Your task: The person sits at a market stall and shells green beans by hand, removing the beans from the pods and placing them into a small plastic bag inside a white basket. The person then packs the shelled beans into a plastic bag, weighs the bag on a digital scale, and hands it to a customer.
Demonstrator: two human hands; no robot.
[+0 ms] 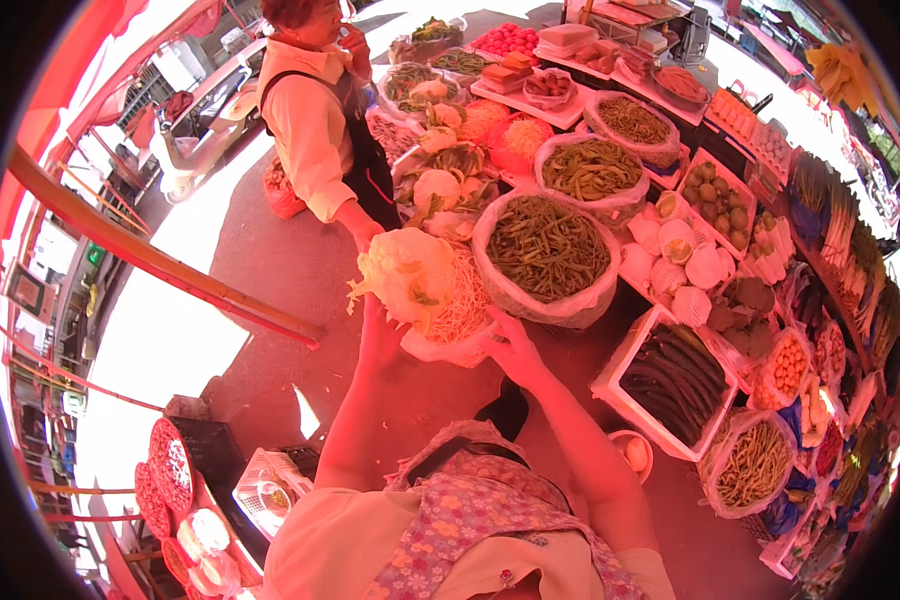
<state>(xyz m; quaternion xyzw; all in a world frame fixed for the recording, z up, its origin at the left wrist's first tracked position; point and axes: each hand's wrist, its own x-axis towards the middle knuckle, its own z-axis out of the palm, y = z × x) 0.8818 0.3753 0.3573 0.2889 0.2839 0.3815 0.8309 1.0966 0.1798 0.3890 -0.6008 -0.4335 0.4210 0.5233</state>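
A large cauliflower (pixel 406 276) with a few leaves is in front of me, beside a plastic-lined container of pale shredded vegetable (pixel 461 300). My left hand (pixel 379 330) reaches up at the cauliflower's lower left edge; its fingers are partly hidden behind the head, so its grip cannot be told. My right hand (pixel 515 349) is at the right rim of the shredded-vegetable container, fingers spread and nothing visible between them. A person in an apron stands at the upper left, one hand (pixel 364 231) at the cauliflower's top and the other near the mouth.
A lined basket of green beans or peppers (pixel 547 247) stands just right of the cauliflower. A white foam box of long dark vegetables (pixel 675 382) lies farther right. More produce covers the stall behind. An orange pole (pixel 172 259) slants in from the left.
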